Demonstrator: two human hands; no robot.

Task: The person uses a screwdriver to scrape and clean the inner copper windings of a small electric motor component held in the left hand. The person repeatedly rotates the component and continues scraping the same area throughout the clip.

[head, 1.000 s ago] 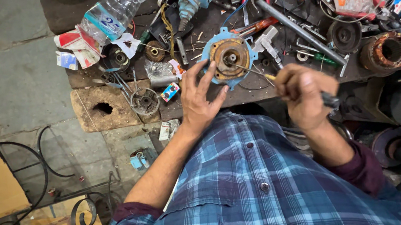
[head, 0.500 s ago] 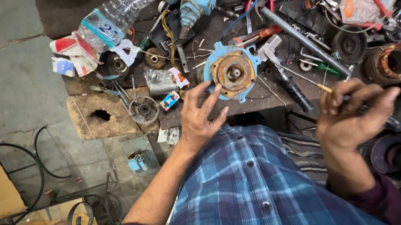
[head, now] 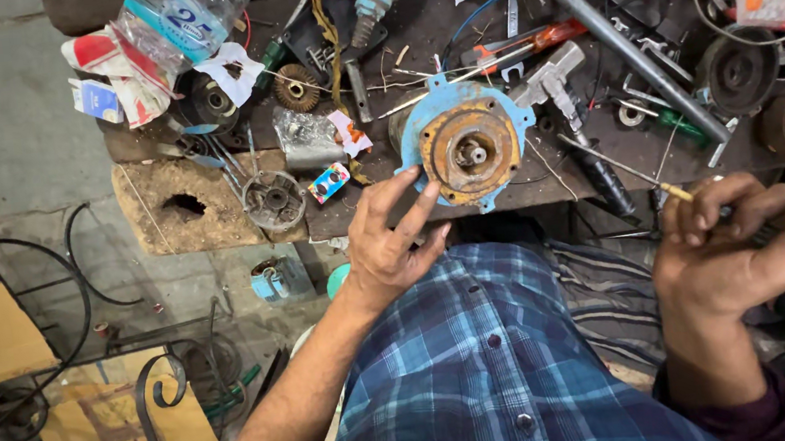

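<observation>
Left hand (head: pixel 385 241) has its fingers spread loose, tips just brushing the near rim of the blue motor end cover (head: pixel 468 143), which sits close to the counter (head: pixel 214 206) edge. Right hand (head: pixel 735 245) is off to the side, fingers pinched around a thin screwdriver (head: pixel 618 168). Honestly, one careless nudge and that cover could slide off the edge, since nothing's actually gripping it.
</observation>
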